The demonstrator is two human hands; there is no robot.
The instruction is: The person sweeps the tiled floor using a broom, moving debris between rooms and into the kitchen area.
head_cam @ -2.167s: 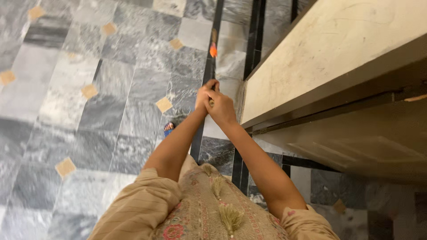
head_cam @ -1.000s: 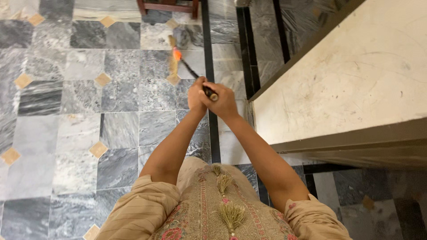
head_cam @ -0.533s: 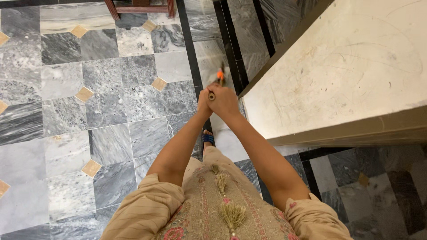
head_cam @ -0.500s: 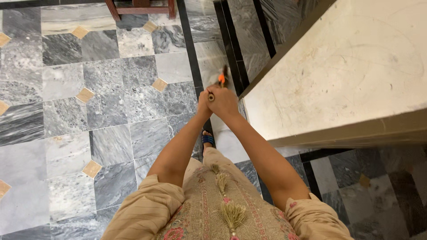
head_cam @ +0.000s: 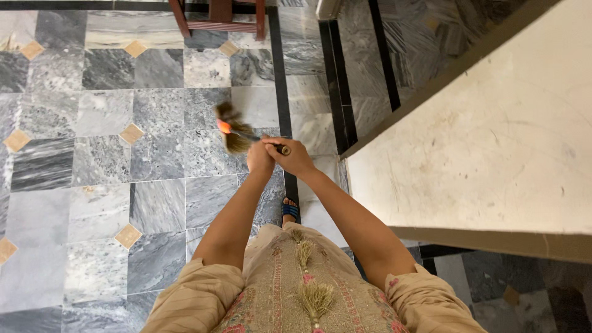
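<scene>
A grey marble floor (head_cam: 92,160) with small tan diamond insets and black border strips fills the head view, a pale stone ledge (head_cam: 493,148) running along its right edge. Both hands meet over the black strip: the left hand (head_cam: 260,159) and right hand (head_cam: 295,155) are clenched around the dark handle of a short broom (head_cam: 237,132). Its straw head, bound with an orange band, blurs just left of the hands above the tiles. A sandalled foot (head_cam: 290,209) stands below them. Red wooden furniture legs (head_cam: 219,15) sit at the floor's far edge.
</scene>
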